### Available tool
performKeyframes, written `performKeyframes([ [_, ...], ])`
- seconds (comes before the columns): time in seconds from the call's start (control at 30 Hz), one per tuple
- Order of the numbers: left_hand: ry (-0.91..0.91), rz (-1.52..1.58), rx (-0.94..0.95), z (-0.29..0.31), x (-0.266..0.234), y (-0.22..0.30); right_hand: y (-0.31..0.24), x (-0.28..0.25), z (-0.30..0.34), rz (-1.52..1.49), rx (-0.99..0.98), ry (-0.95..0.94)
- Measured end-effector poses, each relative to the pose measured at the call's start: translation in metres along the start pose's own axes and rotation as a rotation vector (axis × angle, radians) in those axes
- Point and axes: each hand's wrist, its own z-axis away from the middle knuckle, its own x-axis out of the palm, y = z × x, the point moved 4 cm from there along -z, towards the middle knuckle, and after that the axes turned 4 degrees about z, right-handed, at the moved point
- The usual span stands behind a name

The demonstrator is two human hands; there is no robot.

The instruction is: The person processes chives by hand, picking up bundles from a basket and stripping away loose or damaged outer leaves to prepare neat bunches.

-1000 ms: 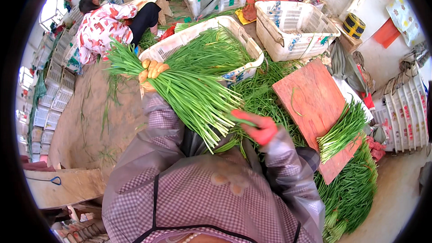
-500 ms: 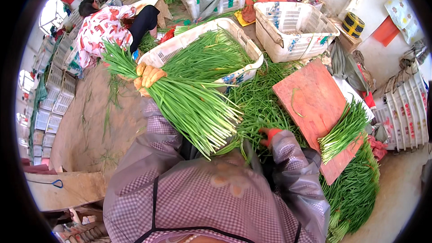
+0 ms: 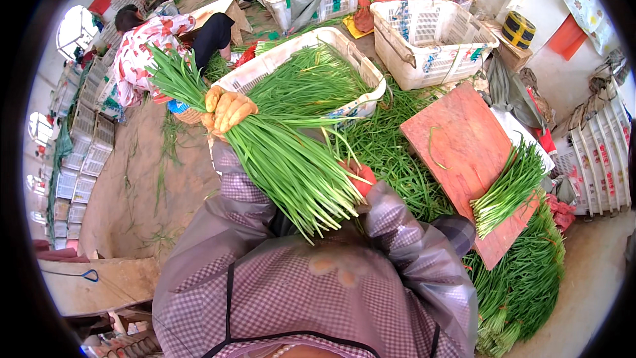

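Observation:
My left hand point(image 3: 226, 111), in a tan-orange glove, is closed round the leafy part of a large bunch of garlic chives point(image 3: 281, 159). The green tips stick out to the upper left, and the pale stalk ends fan toward my lap. At the right edge of these stalks is my right hand point(image 3: 358, 178), in a red-orange glove, its fingers curled against them and partly hidden by the bunch. Loose chives point(image 3: 397, 152) lie heaped just beyond it. A white crate point(image 3: 232, 79) holding more chives stands right behind the bunch.
To my right a reddish board point(image 3: 457, 139) carries a smaller chive bunch point(image 3: 507, 189), with more bunches point(image 3: 520, 292) beside it. A white crate point(image 3: 430, 43) stands at the back right, another chive-filled crate point(image 3: 311, 3) farther back. A person point(image 3: 149, 46) crouches at the far left near stacked crates point(image 3: 83, 152).
My right hand has moved left and up from the loose chives to the held bunch's stalks. My left hand and the bunch have shifted slightly right.

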Motion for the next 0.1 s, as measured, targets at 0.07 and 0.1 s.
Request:
performKeyframes([
  [0.07,-0.021,-0.042,-0.034,0.0120,-0.0003,0.0110,-0.0216,0.0288,0.0201,0.067,0.155,0.048],
  [0.1,-0.041,-0.044,-0.057,0.0096,-0.0022,0.0089,-0.0245,0.0288,0.0204,0.072,0.150,0.051],
])
